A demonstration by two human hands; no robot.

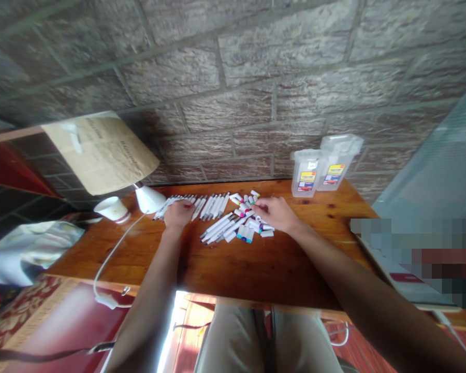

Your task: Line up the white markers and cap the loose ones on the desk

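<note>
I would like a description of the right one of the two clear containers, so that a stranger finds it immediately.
Look at the wooden desk against the grey block wall and follow its back edge right, past the right hand. Two clear plastic containers stand there together. The wanted container is nearer the desk's right end, its lid reaching higher in the picture than its neighbour's.
</note>
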